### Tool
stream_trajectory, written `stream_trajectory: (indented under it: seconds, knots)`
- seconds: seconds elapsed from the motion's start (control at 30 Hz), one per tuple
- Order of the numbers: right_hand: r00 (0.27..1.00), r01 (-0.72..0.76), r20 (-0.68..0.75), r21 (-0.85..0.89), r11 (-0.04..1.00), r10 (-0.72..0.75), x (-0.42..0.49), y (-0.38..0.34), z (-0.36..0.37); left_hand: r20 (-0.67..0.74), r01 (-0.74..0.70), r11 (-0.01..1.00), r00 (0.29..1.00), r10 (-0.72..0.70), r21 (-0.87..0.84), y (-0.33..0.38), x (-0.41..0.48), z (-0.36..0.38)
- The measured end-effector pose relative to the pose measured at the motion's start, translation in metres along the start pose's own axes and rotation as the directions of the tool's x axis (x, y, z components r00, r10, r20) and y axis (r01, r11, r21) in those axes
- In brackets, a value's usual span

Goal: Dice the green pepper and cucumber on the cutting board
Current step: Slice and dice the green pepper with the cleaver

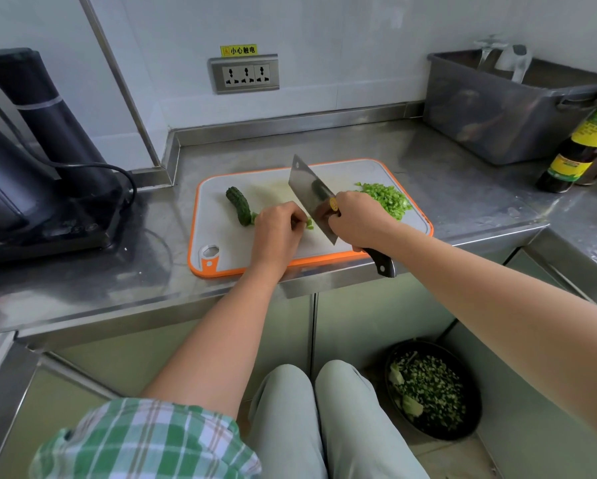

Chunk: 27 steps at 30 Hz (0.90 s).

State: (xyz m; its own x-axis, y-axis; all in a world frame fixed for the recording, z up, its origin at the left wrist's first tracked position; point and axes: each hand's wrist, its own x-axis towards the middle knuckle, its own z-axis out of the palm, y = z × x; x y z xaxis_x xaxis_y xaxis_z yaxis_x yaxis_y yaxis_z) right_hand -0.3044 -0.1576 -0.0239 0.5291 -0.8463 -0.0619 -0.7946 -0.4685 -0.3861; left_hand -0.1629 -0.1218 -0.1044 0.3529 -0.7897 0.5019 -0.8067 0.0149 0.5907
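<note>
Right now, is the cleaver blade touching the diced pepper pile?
Apart. Head view shows the right hand and bare cutting board between cleaver and diced pepper pile.

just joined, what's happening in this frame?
A person is chopping vegetables on an orange-rimmed cutting board on a steel counter. The right hand grips a cleaver, its blade angled down onto the board. The left hand pins small green pieces next to the blade. A pile of diced green pepper lies at the board's right side; a cucumber piece sits uncut at the left.
</note>
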Motion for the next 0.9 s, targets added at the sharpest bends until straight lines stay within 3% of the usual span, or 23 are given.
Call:
stream_trajectory:
  seconds: [0.4,0.73,0.9]
  knots:
    - [0.998,0.004,0.068,-0.073,0.997,0.001,-0.001,-0.017,0.004,-0.004,0.012,1.000,1.000,-0.012,0.026,-0.001,-0.001,0.001]
    - [0.996,-0.025,-0.083,0.053,0.998,0.029,0.003,-0.004,0.014,-0.041,0.010,1.000,0.999,-0.010,0.015,-0.003,0.000,0.004]
    - [1.000,0.014,-0.002,0.010,1.000,-0.014,-0.005,-0.011,0.002,-0.056,0.013,0.999,0.998,-0.010,0.040,-0.001,-0.001,0.004]
